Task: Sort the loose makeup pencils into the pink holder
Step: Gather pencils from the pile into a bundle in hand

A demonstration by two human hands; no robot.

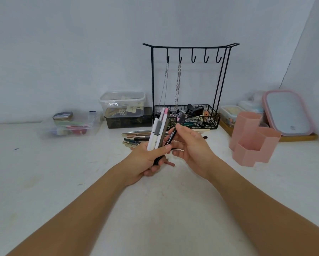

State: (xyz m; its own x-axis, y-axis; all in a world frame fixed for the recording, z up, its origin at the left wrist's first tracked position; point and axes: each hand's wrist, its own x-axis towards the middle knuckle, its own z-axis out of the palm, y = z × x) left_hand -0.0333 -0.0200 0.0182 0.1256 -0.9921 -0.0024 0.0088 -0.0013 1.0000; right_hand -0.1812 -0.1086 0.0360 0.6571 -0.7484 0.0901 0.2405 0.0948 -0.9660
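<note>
My left hand (147,159) grips an upright bundle of several makeup pencils (158,130), white, grey and pink ones among them. My right hand (190,145) pinches a black pencil with white lettering (171,138), holding it tilted against the bundle. Behind both hands several loose pencils (136,136) lie in a pile on the white table (62,172). The pink holder (252,139), made of hexagonal tubes, stands to the right, apart from both hands; I cannot see anything inside it.
A black wire jewellery stand (190,85) with hooks, chains and a filled basket stands behind the pile. Clear plastic boxes (122,104) and a low clear tray (70,126) sit at the back left. A pink-framed mirror (287,112) leans at the back right.
</note>
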